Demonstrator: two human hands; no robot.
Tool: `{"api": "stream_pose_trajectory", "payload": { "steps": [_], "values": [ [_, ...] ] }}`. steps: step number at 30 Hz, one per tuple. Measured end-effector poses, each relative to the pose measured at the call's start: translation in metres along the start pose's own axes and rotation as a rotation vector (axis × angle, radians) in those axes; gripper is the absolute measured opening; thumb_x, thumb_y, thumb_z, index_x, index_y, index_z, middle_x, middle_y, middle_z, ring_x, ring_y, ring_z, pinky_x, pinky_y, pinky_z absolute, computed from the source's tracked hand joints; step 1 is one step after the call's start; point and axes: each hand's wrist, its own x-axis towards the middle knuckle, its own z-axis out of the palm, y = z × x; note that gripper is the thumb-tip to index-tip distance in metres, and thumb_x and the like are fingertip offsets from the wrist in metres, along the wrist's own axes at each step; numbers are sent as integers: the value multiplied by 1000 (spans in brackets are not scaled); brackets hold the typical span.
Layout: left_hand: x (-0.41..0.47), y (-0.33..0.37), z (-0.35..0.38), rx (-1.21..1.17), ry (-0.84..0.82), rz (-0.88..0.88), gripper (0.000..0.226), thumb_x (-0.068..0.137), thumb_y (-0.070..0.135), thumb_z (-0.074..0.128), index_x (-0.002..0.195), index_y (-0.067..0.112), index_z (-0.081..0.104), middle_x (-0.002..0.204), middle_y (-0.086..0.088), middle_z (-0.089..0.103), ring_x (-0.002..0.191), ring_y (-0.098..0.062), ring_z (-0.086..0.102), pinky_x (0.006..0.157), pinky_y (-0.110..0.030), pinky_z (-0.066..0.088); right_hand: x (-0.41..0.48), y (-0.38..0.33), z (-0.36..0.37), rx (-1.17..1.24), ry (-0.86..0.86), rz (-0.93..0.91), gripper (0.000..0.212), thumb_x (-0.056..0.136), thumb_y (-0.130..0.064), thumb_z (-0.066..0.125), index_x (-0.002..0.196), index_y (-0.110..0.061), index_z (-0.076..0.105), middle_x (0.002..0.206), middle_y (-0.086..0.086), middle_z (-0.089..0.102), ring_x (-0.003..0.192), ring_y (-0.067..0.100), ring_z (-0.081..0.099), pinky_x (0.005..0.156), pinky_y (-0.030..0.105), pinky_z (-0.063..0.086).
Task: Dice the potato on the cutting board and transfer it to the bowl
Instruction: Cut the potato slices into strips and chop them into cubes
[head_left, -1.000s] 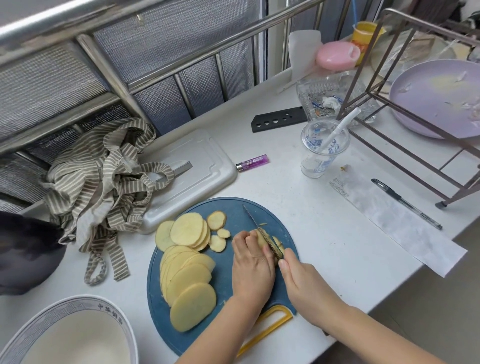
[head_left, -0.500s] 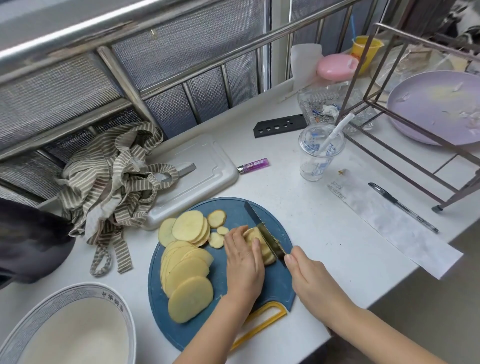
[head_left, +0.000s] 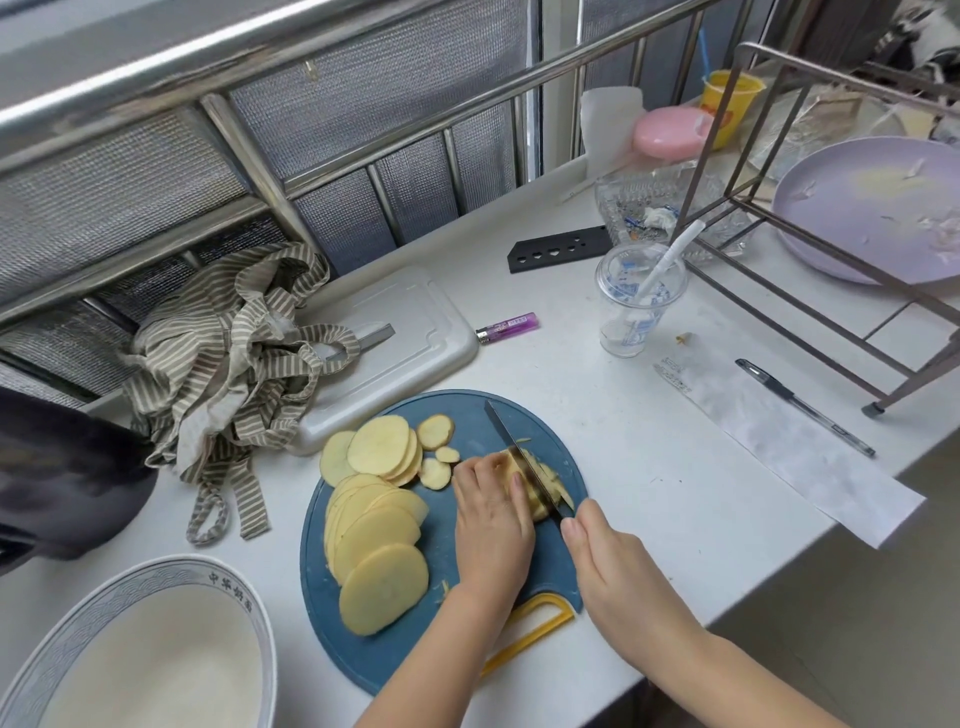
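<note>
A round blue cutting board (head_left: 467, 660) with a yellow handle lies near the table's front edge. Several pale potato slices (head_left: 379, 561) are fanned over its left half. On the board's right side my left hand (head_left: 491, 525) presses down on a small stack of potato slices (head_left: 540, 483). My right hand (head_left: 613, 566) grips a knife (head_left: 519, 462) whose dark blade cuts into that stack beside my left fingertips. A large white bowl (head_left: 78, 629) with a blue patterned rim stands at the lower left, nothing in it.
A striped cloth (head_left: 228, 364) and a white tray (head_left: 395, 338) lie behind the board. A purple lighter (head_left: 506, 327), plastic cup (head_left: 636, 306), pen (head_left: 802, 408), paper strip (head_left: 789, 447), metal rack (head_left: 810, 249) and lilac plate (head_left: 872, 208) sit to the right.
The knife blade has stepped leftward through the small stack across the frames, and my left hand has drawn back along it. The fanned slices have stayed put.
</note>
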Motion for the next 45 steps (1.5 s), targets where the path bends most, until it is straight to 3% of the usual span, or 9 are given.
{"api": "stream_pose_trajectory", "payload": {
  "steps": [4,11,19,24,30,35,38,40,45],
  "values": [
    [0,-2,2,20,19,21,35,96,39,31,101,9,49,103,-3,40,93,-23,49,77,-33,45,-1,-4,1,-37,-23,-16,28,102,-35,26,75,-29,24,55,-4,36,48,13,32,50,28,26],
    [0,-4,3,57,20,96,15,95,33,35,93,19,38,95,0,36,83,-17,44,66,-26,39,3,-10,-3,7,-64,56,29,104,-33,24,75,-29,26,61,-6,38,53,10,34,52,25,27],
    [3,-2,5,114,65,122,13,94,29,37,87,18,36,91,2,30,78,-15,36,56,-30,46,4,-16,2,-18,-79,84,28,104,-32,23,77,-31,27,62,-6,41,52,7,40,52,23,32],
    [2,-5,10,137,101,141,12,93,25,38,86,15,37,88,-5,38,76,-17,37,55,-32,46,9,-16,9,-9,-71,106,26,104,-31,23,78,-32,28,61,-7,42,50,0,44,52,20,34],
    [2,-7,11,155,99,146,11,93,24,39,86,16,36,90,0,32,77,-15,36,52,-30,44,22,-2,23,-54,-51,113,20,104,-31,23,92,-22,37,67,-8,47,57,7,44,54,24,35],
    [2,-6,8,120,59,109,15,95,29,39,89,15,39,91,-3,38,78,-16,39,54,-28,42,24,-4,20,-26,-41,93,22,105,-28,24,85,-28,34,65,-10,43,55,5,41,54,18,37],
    [1,-8,2,57,11,81,24,95,35,37,96,13,47,93,-4,43,83,-17,43,67,-25,40,25,1,15,39,-46,117,28,104,-29,26,77,-24,33,62,-6,42,52,8,36,52,21,32],
    [2,-8,-3,-10,-15,71,31,96,38,35,100,12,51,97,1,41,88,-14,41,77,-20,35,25,5,11,113,-38,142,32,104,-32,28,75,-21,32,59,-1,41,52,11,33,54,31,33],
    [3,-9,-12,-80,-79,79,39,95,40,33,107,9,53,103,-1,44,95,-16,45,87,-15,27,16,5,8,163,-12,118,33,103,-37,28,77,-18,33,59,2,40,49,10,31,48,30,30]
  ]
}}
